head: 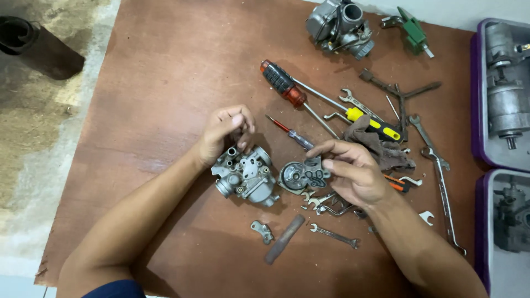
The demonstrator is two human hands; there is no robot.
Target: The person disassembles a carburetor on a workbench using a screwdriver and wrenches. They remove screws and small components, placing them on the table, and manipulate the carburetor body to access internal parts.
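My left hand (223,132) grips the top of a grey metal carburetor body (245,177) that rests on the brown board (165,83). Just to its right, my right hand (353,171) pinches a small round metal cover part (301,175) by its upper edge, holding it close beside the carburetor. The two parts sit near each other but apart.
Screwdrivers with red-black (284,85), small red (290,132) and yellow-black (372,124) handles lie behind my hands, with a brown rag (381,146), several wrenches (441,187) and small parts (262,229). A second carburetor (338,26) sits at the back. Purple trays (479,99) with engine parts stand right.
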